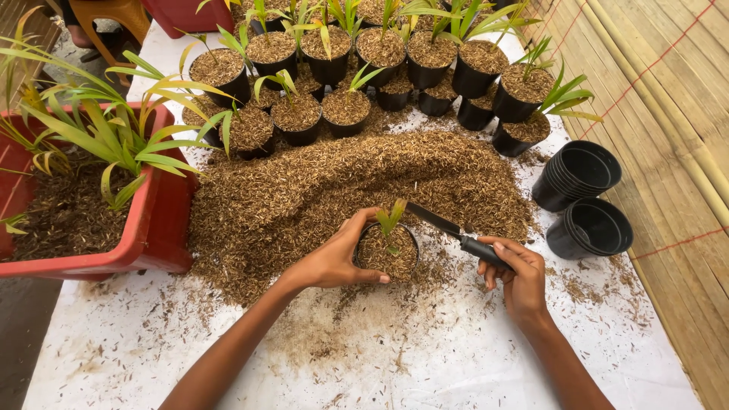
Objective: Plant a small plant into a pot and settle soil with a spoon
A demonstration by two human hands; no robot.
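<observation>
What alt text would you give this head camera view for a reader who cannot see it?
A left hand steadies a small black pot holding a seedling, while the right hand holds a black trowel toward it. Around them: a husk pile, planted pots, stacked empty pots and a red tub.

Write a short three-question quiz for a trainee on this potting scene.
1. True or false: the left hand grips the rim of the small black pot that holds a seedling.
2. What does the right hand hold?
A. a watering can
B. a black-handled trowel
C. a pair of scissors
3. Fill in: two stacks of empty black pots sit on the white sheet at the person's ____ side.

Key
1. True.
2. B; its blade points toward the small pot.
3. Right, beside the pile of brown husk mix.
</observation>
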